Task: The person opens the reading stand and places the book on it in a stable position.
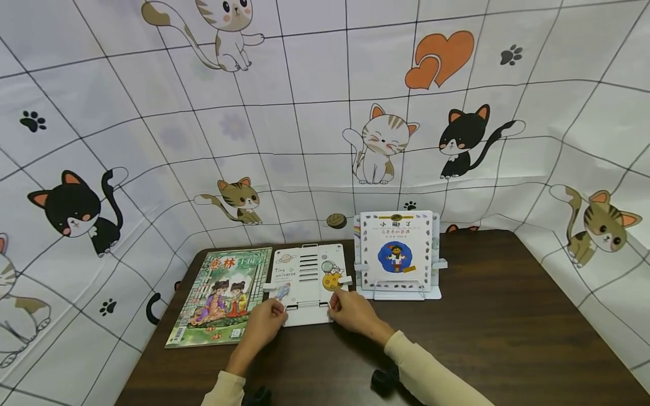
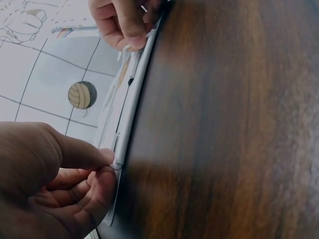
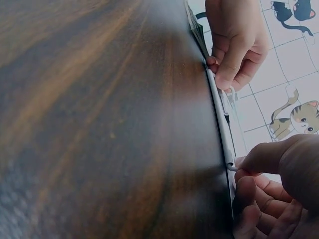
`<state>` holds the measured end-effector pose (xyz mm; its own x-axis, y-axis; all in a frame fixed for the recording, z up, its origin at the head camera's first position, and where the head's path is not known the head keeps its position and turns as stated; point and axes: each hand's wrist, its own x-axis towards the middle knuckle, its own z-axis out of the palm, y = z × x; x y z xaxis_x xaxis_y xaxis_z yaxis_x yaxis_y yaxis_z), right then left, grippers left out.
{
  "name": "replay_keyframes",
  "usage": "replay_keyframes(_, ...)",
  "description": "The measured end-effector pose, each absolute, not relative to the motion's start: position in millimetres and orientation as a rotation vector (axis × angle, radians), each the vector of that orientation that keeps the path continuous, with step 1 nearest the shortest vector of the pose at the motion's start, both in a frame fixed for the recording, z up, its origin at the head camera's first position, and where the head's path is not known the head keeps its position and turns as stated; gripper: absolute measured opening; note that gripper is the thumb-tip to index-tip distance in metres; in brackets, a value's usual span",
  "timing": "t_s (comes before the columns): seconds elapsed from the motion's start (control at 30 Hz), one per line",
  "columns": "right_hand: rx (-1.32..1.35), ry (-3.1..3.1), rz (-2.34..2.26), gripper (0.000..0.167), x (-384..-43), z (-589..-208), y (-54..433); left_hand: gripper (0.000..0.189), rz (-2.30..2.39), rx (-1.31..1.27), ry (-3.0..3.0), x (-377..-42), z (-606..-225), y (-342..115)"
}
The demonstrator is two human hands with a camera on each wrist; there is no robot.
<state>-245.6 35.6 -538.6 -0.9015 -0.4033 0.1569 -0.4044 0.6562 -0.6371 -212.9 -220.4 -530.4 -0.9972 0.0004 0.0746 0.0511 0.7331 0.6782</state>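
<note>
A white folding book stand [image 1: 308, 276] printed "Tiny universe" lies flat on the table, with slots down its middle and small clips at both sides. At its near left corner, my left hand [image 1: 266, 321] pinches the end of a thin white wire piece [image 2: 115, 166] between thumb and index finger. My right hand [image 1: 352, 311] pinches the matching wire end [image 3: 232, 168] at the near right corner. In the wrist views the wire runs along the stand's front edge [image 3: 219, 119], close over the table. The other fingers of both hands are curled in.
Left of the stand lies a green illustrated magazine [image 1: 223, 299]. To its right, another stand [image 1: 431, 294] holds a white picture book [image 1: 396, 237] upright. The dark wooden table [image 1: 487, 316] meets a cat-print cloth [image 1: 304, 129] behind it.
</note>
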Motion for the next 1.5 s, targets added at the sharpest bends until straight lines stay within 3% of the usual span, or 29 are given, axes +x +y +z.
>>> replay_keyframes(1.1, 0.884, -2.768, 1.070, 0.023, -246, -537, 40, 0.025, -1.343, -0.200, -2.821, -214, -531, -232)
replay_keyframes(1.3, 0.901, -2.788, 1.120, 0.018, -245, -528, 43, 0.020, -1.410, -0.157, -2.880, -218, -532, -240)
replay_keyframes(1.5, 0.836, -2.743, 1.158, 0.010, -251, -506, 47, 0.013, -1.449, -0.082, -2.857, -225, -507, -247)
